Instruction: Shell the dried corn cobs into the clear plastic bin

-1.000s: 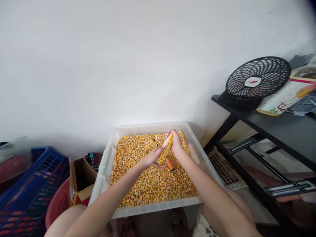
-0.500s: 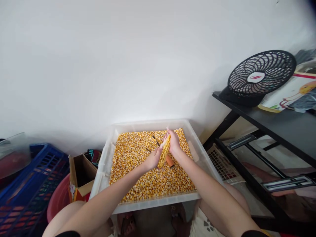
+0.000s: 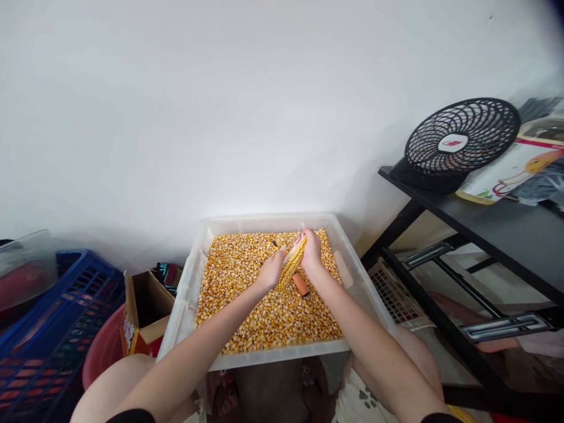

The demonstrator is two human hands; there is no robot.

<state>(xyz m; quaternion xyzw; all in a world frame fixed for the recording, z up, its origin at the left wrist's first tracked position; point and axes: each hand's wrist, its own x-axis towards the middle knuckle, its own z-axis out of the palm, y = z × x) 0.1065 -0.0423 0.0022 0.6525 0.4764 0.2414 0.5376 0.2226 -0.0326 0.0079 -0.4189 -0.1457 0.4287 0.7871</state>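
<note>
Over the far half of a clear plastic bin (image 3: 352, 282) filled with loose yellow corn kernels (image 3: 247, 288), both hands hold one dried corn cob (image 3: 291, 264), which slants from lower left to upper right above the kernels. The left hand (image 3: 269, 271) has its grip wrapped around the cob's lower end, fingers pressed onto the rows; the right hand (image 3: 312, 249) has its grip closed on the upper end, nearest the bin's far wall. Just below the cob, on the kernels, lies a short orange-brown piece (image 3: 301, 285); what it is cannot be told. A thin dark stick (image 3: 275, 244) lies on the kernels just left of the cob's upper end. Left of the bin stand an open cardboard box (image 3: 143, 308), a pink basin (image 3: 103, 358) and a blue plastic crate (image 3: 53, 329). Right of the bin is a black counter (image 3: 484, 226) carrying a black fan (image 3: 460, 144), with a printed box (image 3: 515, 167) behind it.
</note>
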